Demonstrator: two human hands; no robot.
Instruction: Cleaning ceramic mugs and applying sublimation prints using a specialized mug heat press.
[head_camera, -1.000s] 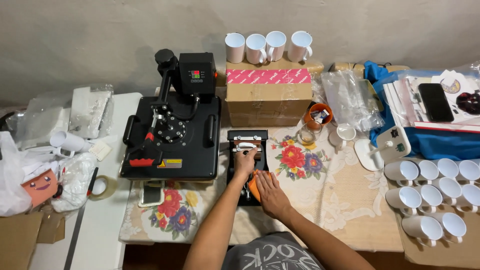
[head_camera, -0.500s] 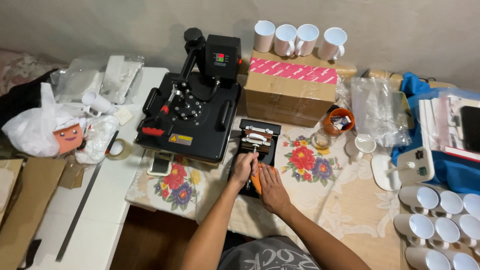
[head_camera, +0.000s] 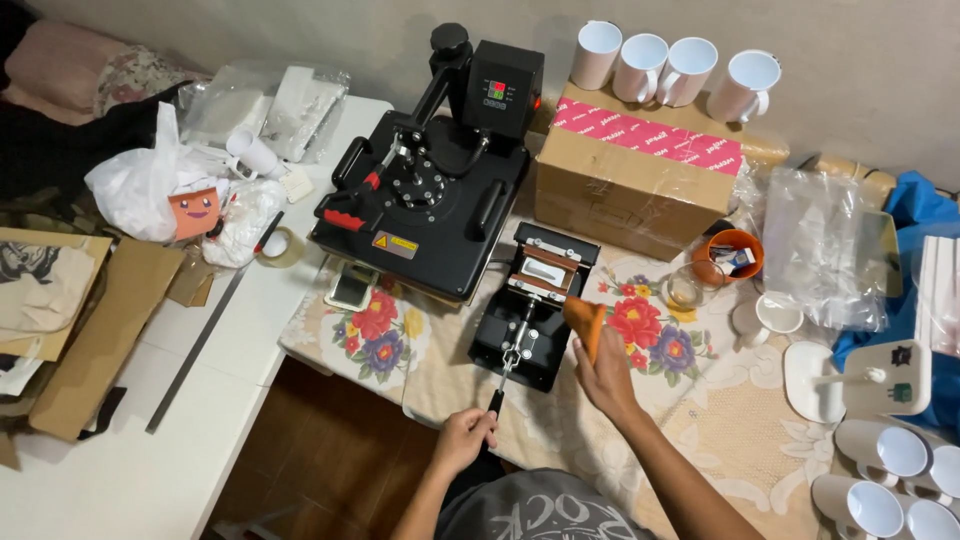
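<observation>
Left hand (head_camera: 465, 438) now gripping mug-press lever (head_camera: 497, 400) — moved off clamp; right hand (head_camera: 600, 365) pinching orange pad (head_camera: 585, 325), lifted clear.

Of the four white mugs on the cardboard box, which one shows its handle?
The rightmost mug: its handle sticks out at lower right; the other three hide theirs.

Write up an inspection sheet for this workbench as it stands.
Surface: floral tablecloth over the table, white desk to the left.
Job's things: small mug press, lever handle toward the person; orange pad.
Clutter: plastic bags, tape roll, cardboard sheets, metal ruler.
Grips: left hand closed on the lever handle; right hand holds the orange pad.
Cables: nothing seen.
Surroundings: large heat press, taped carton topped with white mugs.
</observation>
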